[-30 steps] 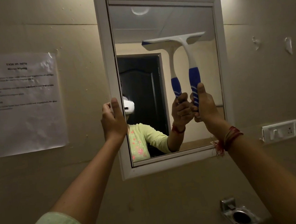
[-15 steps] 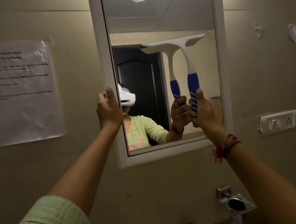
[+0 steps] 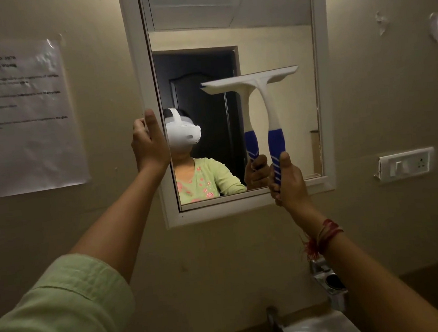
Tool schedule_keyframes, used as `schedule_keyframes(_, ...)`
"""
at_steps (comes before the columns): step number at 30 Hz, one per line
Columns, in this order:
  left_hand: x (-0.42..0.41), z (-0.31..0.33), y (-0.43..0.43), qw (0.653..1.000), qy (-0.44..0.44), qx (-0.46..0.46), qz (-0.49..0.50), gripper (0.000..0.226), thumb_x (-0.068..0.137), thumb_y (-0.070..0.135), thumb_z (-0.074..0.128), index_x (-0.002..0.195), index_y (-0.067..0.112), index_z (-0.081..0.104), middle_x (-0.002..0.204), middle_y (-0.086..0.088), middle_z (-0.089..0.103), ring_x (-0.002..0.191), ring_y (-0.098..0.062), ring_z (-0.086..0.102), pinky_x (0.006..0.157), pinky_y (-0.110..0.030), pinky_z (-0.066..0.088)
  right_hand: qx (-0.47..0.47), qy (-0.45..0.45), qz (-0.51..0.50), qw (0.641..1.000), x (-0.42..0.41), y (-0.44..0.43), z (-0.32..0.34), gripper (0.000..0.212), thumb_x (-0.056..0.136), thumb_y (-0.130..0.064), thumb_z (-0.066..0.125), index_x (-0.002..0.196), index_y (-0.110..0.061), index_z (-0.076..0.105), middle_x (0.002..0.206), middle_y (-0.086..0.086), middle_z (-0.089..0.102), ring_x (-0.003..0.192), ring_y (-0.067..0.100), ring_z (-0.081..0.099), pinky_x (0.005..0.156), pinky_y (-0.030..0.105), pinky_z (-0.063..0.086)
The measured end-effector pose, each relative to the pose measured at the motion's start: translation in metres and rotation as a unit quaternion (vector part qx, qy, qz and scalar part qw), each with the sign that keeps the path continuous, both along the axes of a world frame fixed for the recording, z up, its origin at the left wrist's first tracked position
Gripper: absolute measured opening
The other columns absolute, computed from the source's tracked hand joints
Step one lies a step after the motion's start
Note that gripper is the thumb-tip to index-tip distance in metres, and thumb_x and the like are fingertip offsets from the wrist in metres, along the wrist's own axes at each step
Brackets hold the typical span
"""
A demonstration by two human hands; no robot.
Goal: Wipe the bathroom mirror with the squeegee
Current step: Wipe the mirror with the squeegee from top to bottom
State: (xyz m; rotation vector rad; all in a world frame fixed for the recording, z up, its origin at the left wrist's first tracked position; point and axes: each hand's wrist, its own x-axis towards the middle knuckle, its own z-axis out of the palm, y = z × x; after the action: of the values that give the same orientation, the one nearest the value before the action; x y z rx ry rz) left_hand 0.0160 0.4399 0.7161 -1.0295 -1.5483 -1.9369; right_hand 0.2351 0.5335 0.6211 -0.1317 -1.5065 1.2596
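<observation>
This is a dim bathroom with a plain tan wall (image 3: 248, 256). Closest to us, at the bottom, is a white sink (image 3: 321, 327) with the top of a dark tap (image 3: 274, 318). Just above the sink on the right, a shiny metal holder (image 3: 330, 281) sticks out from the wall. Two arms reach up from here. The left arm has a light green sleeve (image 3: 58, 315). The right wrist wears red threads (image 3: 323, 233). The left hand (image 3: 149, 143) grips the left side of the white frame, fingers curled around its edge. The right hand (image 3: 289, 183) is closed around the blue grip of the squeegee (image 3: 268, 102), near the bottom of the mirror (image 3: 275, 40). The squeegee stands upright, and its white blade lies flat across the glass, about halfway up on the right side. On the wall to the left hangs a white paper (image 3: 20, 118). Its top line looks like "TASK ID", but the rest is too blurry to read. To the right of the mirror is a white switch plate (image 3: 405, 164).
</observation>
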Motion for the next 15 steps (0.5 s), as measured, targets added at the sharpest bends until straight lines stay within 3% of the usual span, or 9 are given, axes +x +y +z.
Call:
schedule_keyframes(3, 0.0, 0.001, 0.0, 1.0, -0.005, -0.009, 0.012, 0.046, 0.096, 0.047, 0.026, 0.093, 0.008, 0.05, 0.083, -0.005, 0.053, 0.08, -0.018, 0.049, 0.067, -0.025, 0.031, -0.006, -0.021, -0.025, 0.999, 0.003, -0.001, -0.011, 0.041, 0.098, -0.041, 0.021, 0.074, -0.021, 0.048, 0.042, -0.012, 0.052, 0.034, -0.001, 0.042, 0.034, 0.009, 0.033)
schedule_keyframes(15, -0.002, 0.001, 0.003, 1.0, -0.006, -0.012, 0.022, 0.039, 0.096, 0.047, 0.025, 0.088, 0.014, 0.044, 0.083, -0.005, 0.052, 0.08, -0.017, 0.048, 0.069, -0.025, 0.032, -0.051, -0.066, -0.046, 0.995, 0.003, -0.009, -0.074, 0.039, 0.096, -0.042, 0.024, 0.077, -0.016, 0.046, 0.059, 0.0, 0.041, 0.039, 0.0, 0.04, 0.038, 0.012, 0.034)
